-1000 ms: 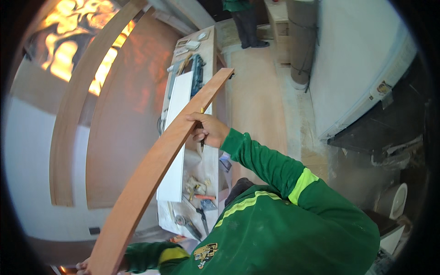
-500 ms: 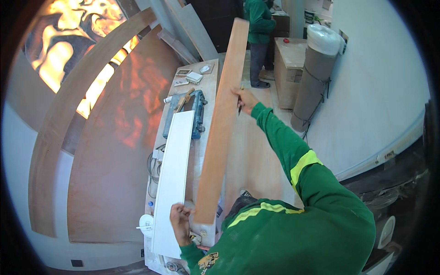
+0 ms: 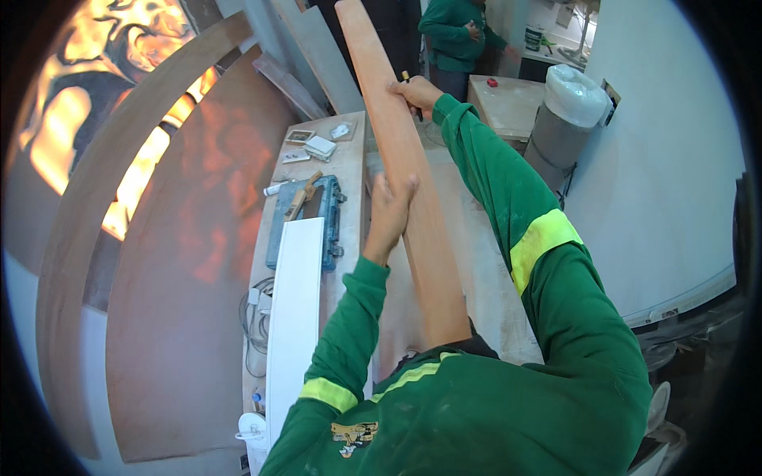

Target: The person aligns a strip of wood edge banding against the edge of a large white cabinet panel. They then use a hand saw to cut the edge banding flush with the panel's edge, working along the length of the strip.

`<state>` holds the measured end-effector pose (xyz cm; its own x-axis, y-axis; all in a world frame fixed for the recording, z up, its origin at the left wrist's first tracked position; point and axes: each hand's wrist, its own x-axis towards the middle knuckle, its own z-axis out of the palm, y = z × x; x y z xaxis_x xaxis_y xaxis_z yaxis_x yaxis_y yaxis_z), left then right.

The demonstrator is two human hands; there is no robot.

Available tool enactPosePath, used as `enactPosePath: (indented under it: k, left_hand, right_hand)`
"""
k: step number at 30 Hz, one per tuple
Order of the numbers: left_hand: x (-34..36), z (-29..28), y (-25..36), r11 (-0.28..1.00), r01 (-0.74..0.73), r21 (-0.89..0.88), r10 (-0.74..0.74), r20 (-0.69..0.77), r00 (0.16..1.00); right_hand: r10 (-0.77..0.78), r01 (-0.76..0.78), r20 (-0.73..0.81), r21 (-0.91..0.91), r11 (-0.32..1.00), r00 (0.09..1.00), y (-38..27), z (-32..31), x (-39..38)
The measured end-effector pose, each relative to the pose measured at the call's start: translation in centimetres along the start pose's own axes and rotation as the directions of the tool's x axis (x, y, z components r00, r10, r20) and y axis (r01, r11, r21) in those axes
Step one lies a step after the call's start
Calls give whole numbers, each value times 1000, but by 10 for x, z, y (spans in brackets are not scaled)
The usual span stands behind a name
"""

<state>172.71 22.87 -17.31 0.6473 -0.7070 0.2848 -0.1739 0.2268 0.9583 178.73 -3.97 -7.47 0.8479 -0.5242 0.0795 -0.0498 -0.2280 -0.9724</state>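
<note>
A long tan wooden board (image 3: pixel 413 206) slants across in front of me, its near end by my waist. My left hand (image 3: pixel 389 208) grips its left edge about midway, the thumb side showing and the other fingers partly hidden. Farther up, my right hand (image 3: pixel 419 97) clasps the right edge, with the thumb on the broad face. A slim dark pen or pencil (image 3: pixel 419 113) sticks out of that same hand. Left of the board, a long white panel (image 3: pixel 295 317) lies on the workbench (image 3: pixel 337 151).
On the bench are a blue tool case (image 3: pixel 332 202) with a wooden-handled tool (image 3: pixel 303 194) on it, coiled cable (image 3: pixel 252 317) and small white boxes (image 3: pixel 320 147). A person in green (image 3: pixel 452 32) stands ahead. Right are a wooden cabinet (image 3: pixel 508 103) and a plastic-wrapped roll (image 3: pixel 570 103).
My left hand has come up from beside the white panel and taken hold of the board. The board's top has swung left and its near end right. The person ahead has turned.
</note>
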Motion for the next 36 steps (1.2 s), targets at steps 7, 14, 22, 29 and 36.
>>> enactPosePath:
  k: [7, 14, 22, 29, 36]
  left_hand:
    - [201, -8, -40, 860, 403, -313, -394, 97, 914]
    - [333, -15, -141, 791, 554, -260, -514, 208, 832]
    - [424, -4, -156, 782, 582, -223, -558, 167, 813]
    - [511, -29, -162, 839, 530, -123, -498, 219, 839]
    - [584, -48, -171, 811, 571, -130, -521, 283, 805]
  right_hand:
    - [65, -82, 59, 350, 933, 996, 64, -13, -53]
    - [49, -117, 124, 621, 775, 991, 62, -37, -70]
    - [-37, -194, 248, 836, 513, 968, 62, -78, -40]
    - [-208, -50, 183, 852, 521, 961, 61, -81, 19]
    - [-239, 8, 143, 844, 536, 960, 52, -65, 80]
